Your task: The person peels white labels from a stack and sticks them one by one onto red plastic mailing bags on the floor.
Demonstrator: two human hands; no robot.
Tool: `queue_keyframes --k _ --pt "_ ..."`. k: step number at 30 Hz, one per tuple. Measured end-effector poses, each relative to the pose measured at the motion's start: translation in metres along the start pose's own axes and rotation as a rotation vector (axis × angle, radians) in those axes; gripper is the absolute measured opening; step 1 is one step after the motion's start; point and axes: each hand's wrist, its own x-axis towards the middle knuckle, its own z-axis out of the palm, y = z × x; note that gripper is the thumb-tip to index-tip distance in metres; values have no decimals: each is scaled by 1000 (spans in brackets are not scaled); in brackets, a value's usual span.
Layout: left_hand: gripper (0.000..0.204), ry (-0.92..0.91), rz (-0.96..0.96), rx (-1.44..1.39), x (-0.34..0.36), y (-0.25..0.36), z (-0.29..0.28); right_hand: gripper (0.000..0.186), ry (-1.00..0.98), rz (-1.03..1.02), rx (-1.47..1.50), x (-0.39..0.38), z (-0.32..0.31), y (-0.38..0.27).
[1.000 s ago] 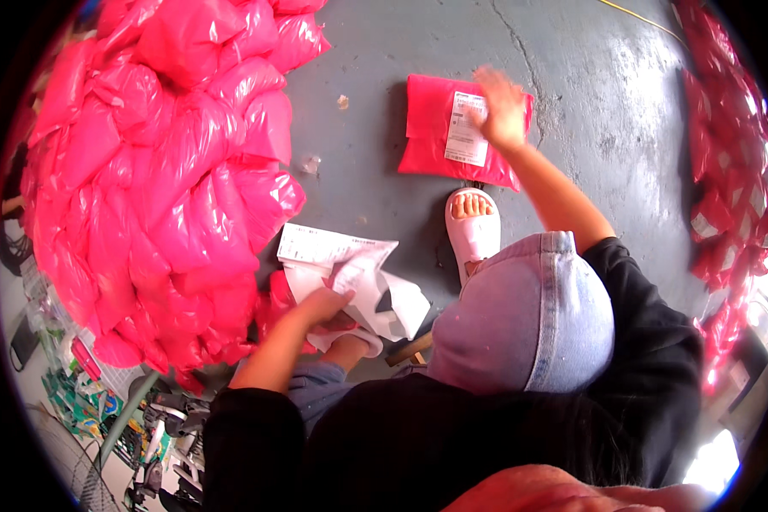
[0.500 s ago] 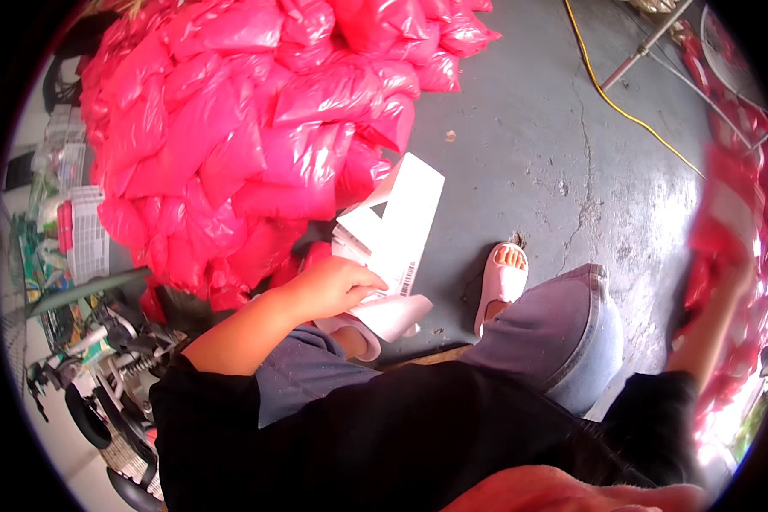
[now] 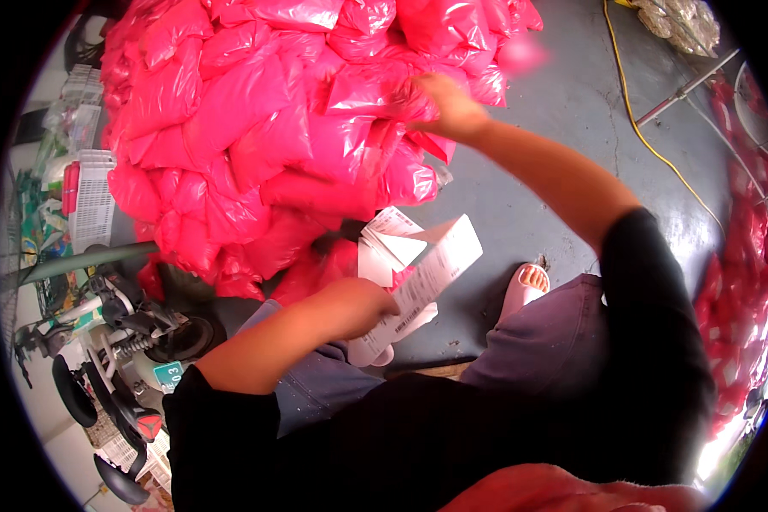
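Note:
A strip of white printed labels [image 3: 435, 266] hangs folded from my left hand [image 3: 365, 309], whose fingers are closed on its lower part. More white label sheets [image 3: 391, 241] fold away behind the strip, above my left foot. My right hand [image 3: 452, 109] reaches over a large heap of shiny pink plastic bags [image 3: 264, 128]. Its thumb and fingers are spread around a filled pink bag [image 3: 369, 92] at the heap's right side. Slight blur hides how firmly the fingertips touch it.
A yellow cable [image 3: 627, 111] and a metal frame [image 3: 687, 90] are at the upper right. More red-pink bags [image 3: 738, 316] lie along the right edge. Scooter parts [image 3: 115, 341] and white baskets [image 3: 92, 196] stand at the left. Grey floor [image 3: 563, 171] lies between the bags.
My right hand has swung from the far right, where it held a pink bag, to the heap ahead, and that bag is out of it. The label strip has turned in my left hand.

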Motion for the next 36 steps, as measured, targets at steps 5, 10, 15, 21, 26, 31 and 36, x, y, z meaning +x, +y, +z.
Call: queue_keyframes --k 5,10,15,21,26,31,36 --pt "22 -64 154 205 19 22 -13 23 246 -74 87 46 22 16" --pt "26 -168 177 118 22 1 0 26 196 331 727 -58 -76 43" --pt "29 -118 307 -10 36 5 0 23 489 427 123 -177 -188 -3" --pt "26 -56 264 -215 79 33 2 33 -258 227 -403 -280 -95 56" --pt "25 21 264 -244 98 26 19 39 -75 471 -371 -348 -37 99" --pt "28 -69 63 -450 102 -9 53 61 -31 881 -594 -342 -2 128" --pt "34 18 133 -291 136 26 52 67 -194 1007 -590 -295 -9 163"
